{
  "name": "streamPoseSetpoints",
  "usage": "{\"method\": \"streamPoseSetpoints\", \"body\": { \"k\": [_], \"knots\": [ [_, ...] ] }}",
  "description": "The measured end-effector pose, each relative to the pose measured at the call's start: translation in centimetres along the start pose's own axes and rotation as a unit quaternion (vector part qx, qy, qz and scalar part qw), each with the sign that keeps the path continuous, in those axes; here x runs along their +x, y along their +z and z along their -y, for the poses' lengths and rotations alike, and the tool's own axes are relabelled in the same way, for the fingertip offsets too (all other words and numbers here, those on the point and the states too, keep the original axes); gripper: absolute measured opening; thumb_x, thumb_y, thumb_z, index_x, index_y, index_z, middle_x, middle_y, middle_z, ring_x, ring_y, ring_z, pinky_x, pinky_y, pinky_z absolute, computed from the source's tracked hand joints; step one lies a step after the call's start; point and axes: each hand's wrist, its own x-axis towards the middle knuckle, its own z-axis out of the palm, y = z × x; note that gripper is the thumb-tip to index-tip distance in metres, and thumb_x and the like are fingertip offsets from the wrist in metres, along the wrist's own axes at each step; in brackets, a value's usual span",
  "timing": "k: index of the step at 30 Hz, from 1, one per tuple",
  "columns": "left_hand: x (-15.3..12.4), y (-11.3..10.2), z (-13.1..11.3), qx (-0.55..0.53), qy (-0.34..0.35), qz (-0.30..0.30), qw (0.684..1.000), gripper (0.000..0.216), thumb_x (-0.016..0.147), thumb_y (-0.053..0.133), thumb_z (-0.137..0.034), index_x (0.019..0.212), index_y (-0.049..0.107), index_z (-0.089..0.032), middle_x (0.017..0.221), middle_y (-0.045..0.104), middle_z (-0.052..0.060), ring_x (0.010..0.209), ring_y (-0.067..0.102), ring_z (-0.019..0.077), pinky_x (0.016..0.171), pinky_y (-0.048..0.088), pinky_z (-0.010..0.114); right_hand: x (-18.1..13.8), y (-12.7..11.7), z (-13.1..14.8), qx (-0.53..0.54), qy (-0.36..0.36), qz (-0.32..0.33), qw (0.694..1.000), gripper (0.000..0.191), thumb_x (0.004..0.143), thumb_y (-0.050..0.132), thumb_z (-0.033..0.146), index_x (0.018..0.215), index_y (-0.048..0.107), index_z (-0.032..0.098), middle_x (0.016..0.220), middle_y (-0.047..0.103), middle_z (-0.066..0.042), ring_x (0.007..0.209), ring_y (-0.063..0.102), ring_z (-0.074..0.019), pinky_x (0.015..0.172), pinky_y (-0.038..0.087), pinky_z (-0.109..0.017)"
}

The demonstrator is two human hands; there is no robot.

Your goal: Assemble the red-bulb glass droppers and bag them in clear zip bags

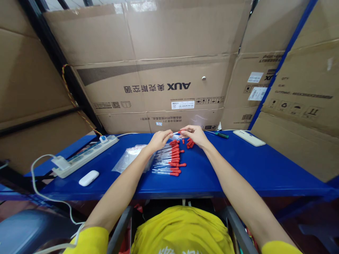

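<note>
Over the far part of the blue table (206,169), my two hands meet at one dropper. My left hand (160,139) pinches its clear tube, and the fingers of my right hand (196,135) are closed on its red rubber bulb (180,132). Just beneath my hands lie a few loose clear tubes (176,137). A small heap of loose red bulbs (190,143) sits below my right hand. Nearer to me, several droppers with red bulbs (175,155) lie in a column, tubes pointing left. Clear plastic bags (128,159) are spread beside my left forearm, which partly covers them.
To the left are a white power strip (88,154) with plugs and cables and a white earbud case (89,178). A green-handled screwdriver (221,135) and a white phone (249,138) lie at the back right. Cardboard panels (159,42) wall in the table.
</note>
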Motion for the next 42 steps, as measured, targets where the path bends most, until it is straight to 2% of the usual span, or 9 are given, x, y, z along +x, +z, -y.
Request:
{"method": "streamPoseSetpoints", "body": {
  "k": [21, 36, 39, 42],
  "knots": [
    [0.0, -0.1, -0.4, -0.007, -0.001, 0.001, 1.0, 0.037, 0.11, 0.041, -0.047, 0.097, 0.065, -0.022, 0.065, 0.058, -0.001, 0.062, 0.054, 0.0182, 0.065, 0.032, 0.028, -0.3, 0.4, 0.4, -0.004, -0.005, -0.001, 1.0, 0.052, 0.064, 0.095, 0.06, 0.089, 0.079, 0.018, 0.088, 0.084, -0.009, 0.081, 0.083, -0.0276, 0.084, 0.07, -0.044],
    [0.0, 0.3, -0.5, -0.008, 0.003, -0.003, 1.0, 0.038, 0.111, 0.041, -0.046, 0.096, 0.066, -0.021, 0.07, 0.063, 0.0, 0.066, 0.057, 0.0182, 0.067, 0.034, 0.028, 0.0, 0.4, -0.3, -0.01, -0.003, 0.007, 1.0, 0.051, 0.064, 0.094, 0.062, 0.089, 0.079, 0.02, 0.088, 0.084, -0.008, 0.082, 0.083, -0.0284, 0.084, 0.069, -0.045],
    [0.0, 0.2, 0.0, 0.014, -0.008, 0.015, 1.0, 0.04, 0.11, 0.041, -0.047, 0.097, 0.069, -0.022, 0.07, 0.066, 0.001, 0.067, 0.06, 0.0191, 0.066, 0.034, 0.028, 0.2, 0.3, -0.9, -0.07, -0.016, 0.017, 0.997, 0.045, 0.075, 0.087, 0.06, 0.092, 0.078, 0.02, 0.086, 0.084, -0.007, 0.08, 0.082, -0.0264, 0.079, 0.068, -0.041],
    [0.1, 0.0, 1.1, 0.048, -0.029, 0.054, 0.997, 0.038, 0.109, 0.044, -0.046, 0.098, 0.074, -0.025, 0.075, 0.072, 0.002, 0.069, 0.063, 0.0194, 0.066, 0.036, 0.028, 0.2, 0.2, -1.3, -0.229, -0.039, 0.038, 0.972, 0.034, 0.092, 0.072, 0.053, 0.098, 0.079, 0.021, 0.084, 0.083, -0.005, 0.076, 0.08, -0.0227, 0.075, 0.064, -0.034]
  ]
}}
